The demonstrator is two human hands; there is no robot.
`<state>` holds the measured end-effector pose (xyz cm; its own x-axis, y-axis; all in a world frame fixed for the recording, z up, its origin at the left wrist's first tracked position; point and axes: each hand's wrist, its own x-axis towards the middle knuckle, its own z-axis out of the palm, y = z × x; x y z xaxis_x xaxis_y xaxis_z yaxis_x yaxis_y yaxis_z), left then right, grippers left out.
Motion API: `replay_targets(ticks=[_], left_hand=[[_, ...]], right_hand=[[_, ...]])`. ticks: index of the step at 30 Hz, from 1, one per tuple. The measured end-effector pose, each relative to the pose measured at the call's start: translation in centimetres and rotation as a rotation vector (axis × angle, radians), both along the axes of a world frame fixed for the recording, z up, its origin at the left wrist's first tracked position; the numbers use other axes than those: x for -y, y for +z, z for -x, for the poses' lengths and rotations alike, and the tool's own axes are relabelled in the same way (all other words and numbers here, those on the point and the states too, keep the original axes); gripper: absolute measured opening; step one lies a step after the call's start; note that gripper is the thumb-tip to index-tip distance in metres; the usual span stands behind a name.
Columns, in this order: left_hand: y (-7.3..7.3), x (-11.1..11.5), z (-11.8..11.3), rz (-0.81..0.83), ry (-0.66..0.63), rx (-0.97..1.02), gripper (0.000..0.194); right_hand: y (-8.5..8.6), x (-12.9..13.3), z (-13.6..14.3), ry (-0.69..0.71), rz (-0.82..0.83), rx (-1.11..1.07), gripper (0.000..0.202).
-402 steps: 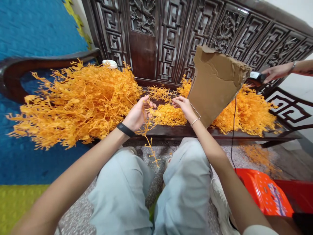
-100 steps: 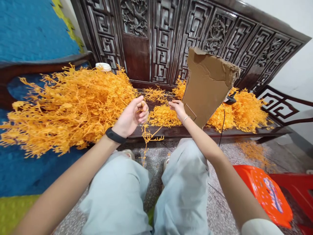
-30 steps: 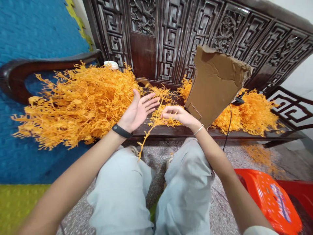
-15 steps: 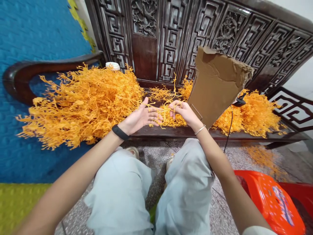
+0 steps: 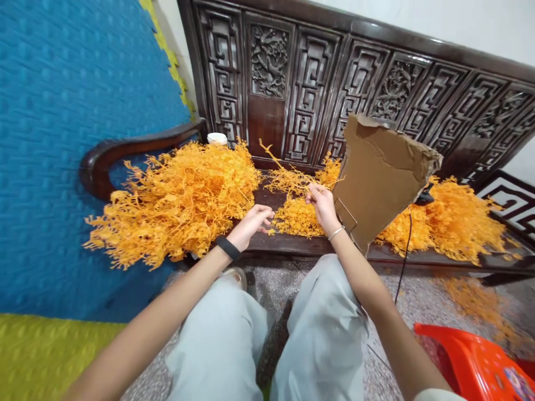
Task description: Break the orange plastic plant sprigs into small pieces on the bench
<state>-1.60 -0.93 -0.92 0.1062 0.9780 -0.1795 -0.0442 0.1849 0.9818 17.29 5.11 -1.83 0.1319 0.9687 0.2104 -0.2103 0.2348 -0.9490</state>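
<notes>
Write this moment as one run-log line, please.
right hand: at orange branching sprigs, grip unclear; left hand: empty, near dark wooden bench; brown cardboard sheet: standing

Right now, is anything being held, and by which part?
The right hand pinches an orange sprig by its branching part; the left hand looks empty.

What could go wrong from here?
Snag: the orange sprig in the right hand could catch on the loose sprigs by it.
Knock: that hand is close to the upright cardboard and might tip it.
Pull: the black cable hangs past the bench's front edge; a leg could catch it.
</notes>
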Motion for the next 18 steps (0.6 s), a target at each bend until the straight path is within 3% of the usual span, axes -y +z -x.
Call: replay_targets(ticks=[3,7,12,15,18], left_hand=[[-0.5,-0.1,0.9,-0.096,-0.131,-0.203,0.014],[-1.1,0.0,2.2,-0.345,-0.256,-0.543,0.015],[-1.0,1.0,3.4,-0.465,-0.421,-0.862,0.015],[-0.9,1.6,4.3,-0.473,-0.540,-0.976,0.021],[-0.8,2.1,5.1,-0.460,-0.561,-1.079,0.025]], right_hand=[[-0.3,-3.0,-0.2,-0.041,0.030,-0.061,0.019],[-0.5,-9.1,0.4,-0.113,0.122,-0.165,0.012],[-0.8,-16.1,0.9,-0.163,0.365,-0.168,0.023],[-2.6,-17.4,0.7,-0.213,0.491,-0.083,0.017],[-4.9,-17.3,0.5,-0.226,0.551,0.018,0.023]])
